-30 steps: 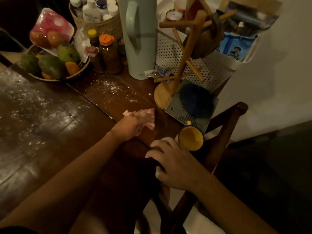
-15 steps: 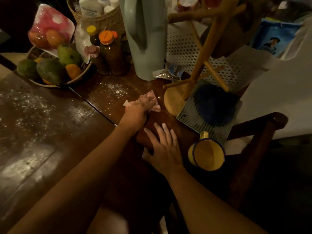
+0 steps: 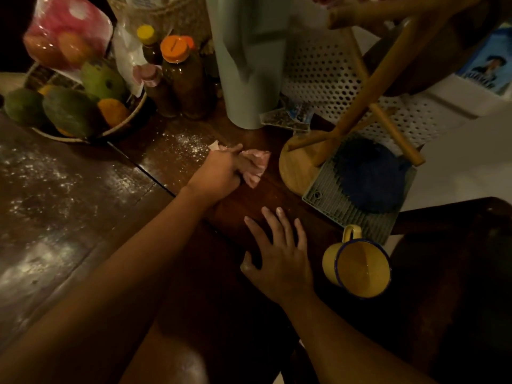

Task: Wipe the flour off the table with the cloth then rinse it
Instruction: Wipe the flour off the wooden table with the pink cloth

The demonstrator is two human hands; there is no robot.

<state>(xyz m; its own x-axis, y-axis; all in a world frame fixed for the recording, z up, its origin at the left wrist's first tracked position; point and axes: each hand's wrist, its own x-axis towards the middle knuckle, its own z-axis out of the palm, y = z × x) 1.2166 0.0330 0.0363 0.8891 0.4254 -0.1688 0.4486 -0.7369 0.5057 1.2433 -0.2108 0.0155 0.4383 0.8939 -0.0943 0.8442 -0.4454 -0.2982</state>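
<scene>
Pink crumpled cloth (image 3: 256, 166): on the dark wooden desk (image 3: 83, 217), just beside the scattered white flour (image 3: 188, 144).
Left grip (image 3: 219, 173): clenched round the cloth.
Right grip (image 3: 279, 259): released, flat on the desk (beside a yellow enamel mug (image 3: 357, 268)).

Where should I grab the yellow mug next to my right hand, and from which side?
Probably its handle, which juts out the far side of the yellow mug toward the grey mat. Bring the right hand over from the left, since the left hand holds the cloth.
</scene>
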